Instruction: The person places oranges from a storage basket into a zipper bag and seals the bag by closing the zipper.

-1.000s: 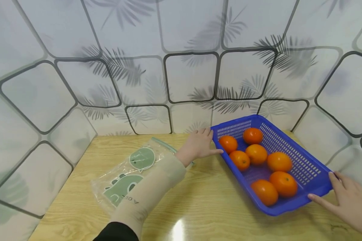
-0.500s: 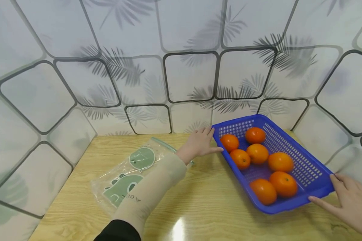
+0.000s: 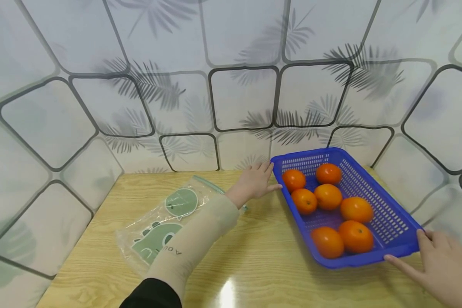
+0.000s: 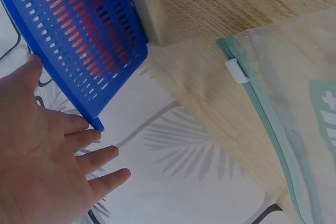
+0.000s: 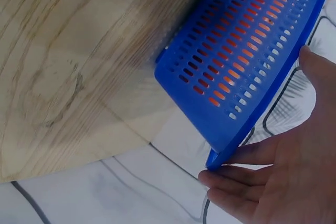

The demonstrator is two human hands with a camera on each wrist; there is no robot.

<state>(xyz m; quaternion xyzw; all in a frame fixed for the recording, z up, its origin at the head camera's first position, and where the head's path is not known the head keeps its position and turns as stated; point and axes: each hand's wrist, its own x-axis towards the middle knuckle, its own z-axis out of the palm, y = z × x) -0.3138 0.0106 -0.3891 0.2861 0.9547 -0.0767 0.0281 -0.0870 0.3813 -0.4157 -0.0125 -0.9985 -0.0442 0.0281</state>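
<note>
Clear zip bag (image 3: 167, 222), green dinosaur print, lying on worktop (image 3: 250, 248), left; sleeve (image 3: 196, 244) in front hides part. Left hand (image 3: 252, 184): fingers straight, spread, touching rim of blue basket (image 3: 363, 259) at far-left corner. Basket right of centre, set askew; patterned wall (image 3: 242, 98) near far end, likely limiting room there. Cannot tell if base rests fully on worktop. 7 oranges (image 3: 328, 196) inside; loose, might roll if tipped. Right hand (image 3: 440, 261) pinches near-right corner; diagonal placing of hands probably balances load.
</note>
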